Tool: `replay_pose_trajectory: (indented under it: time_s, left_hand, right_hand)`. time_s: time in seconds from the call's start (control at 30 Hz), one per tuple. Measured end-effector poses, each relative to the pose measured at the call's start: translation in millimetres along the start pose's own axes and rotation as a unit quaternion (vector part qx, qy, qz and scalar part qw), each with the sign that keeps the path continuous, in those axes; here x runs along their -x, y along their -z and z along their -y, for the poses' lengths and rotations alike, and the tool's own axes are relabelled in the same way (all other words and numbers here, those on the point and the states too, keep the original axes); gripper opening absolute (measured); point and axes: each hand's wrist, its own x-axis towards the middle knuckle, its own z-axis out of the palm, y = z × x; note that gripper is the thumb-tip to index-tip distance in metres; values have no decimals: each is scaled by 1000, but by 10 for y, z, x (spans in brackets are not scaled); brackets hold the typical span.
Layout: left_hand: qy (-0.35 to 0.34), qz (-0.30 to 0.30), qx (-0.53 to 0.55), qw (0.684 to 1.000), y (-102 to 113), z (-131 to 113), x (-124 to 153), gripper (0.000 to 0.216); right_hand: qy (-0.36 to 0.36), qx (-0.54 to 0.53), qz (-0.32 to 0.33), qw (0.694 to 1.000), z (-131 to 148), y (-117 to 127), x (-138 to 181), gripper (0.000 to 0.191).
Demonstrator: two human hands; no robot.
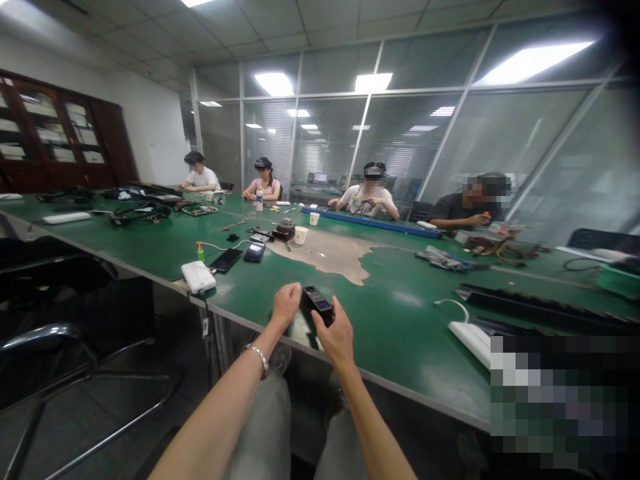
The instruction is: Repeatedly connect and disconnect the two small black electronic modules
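Note:
My right hand (338, 333) is closed around the near end of a small black box-shaped device (319, 303) with a screen on its top. The device is at the near edge of the green table (395, 327); whether it rests on the surface or is lifted slightly, I cannot tell. Just left of it, my left hand (287, 304) is curled into a fist, with a metal bracelet on the wrist. Anything inside that fist is hidden. Beyond my left hand are a white power bank (199, 277), a dark phone (227, 260) and a second dark handset (255, 251).
Two paper cups (301, 235) stand mid-table near a bare brown patch (325, 253). A long blue bar (370, 221) lies along the far side, where several people sit. Gloves (443, 259), black strips (540, 307) and a white power strip (470, 341) lie to the right.

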Motion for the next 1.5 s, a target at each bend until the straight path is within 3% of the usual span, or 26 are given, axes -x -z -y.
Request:
replay_pose_trajectory:
  time_s: [0.23,0.5,0.73,1.0,1.27,1.4,1.5]
  left_hand:
    - [8,7,-1,1000,-13,-39,34,35]
    - [17,2,9,1000,-2,-42,39,37]
    - [13,-5,8,1000,28,-65,33,40]
    - [20,-4,22,1000,66,-67,100,38]
    - [87,60,18,994,-25,14,2,33]
    - [93,28,16,995,-72,-12,92,41]
    - [40,6,-10,999,-76,-59,201,44]
  right_hand:
    - [20,-16,-20,999,-8,34,21,73]
    - [6,8,20,1000,-13,54,27,64]
    - [-12,-1,13,1000,2,55,25,57]
    - [2,17,9,1000,28,45,37,61]
    - [-11,-22,11,1000,47,109,49,50]
    - [-7,-58,1,998,46,111,46,49]
    - [-13,-93,-8,996,44,112,49,48]
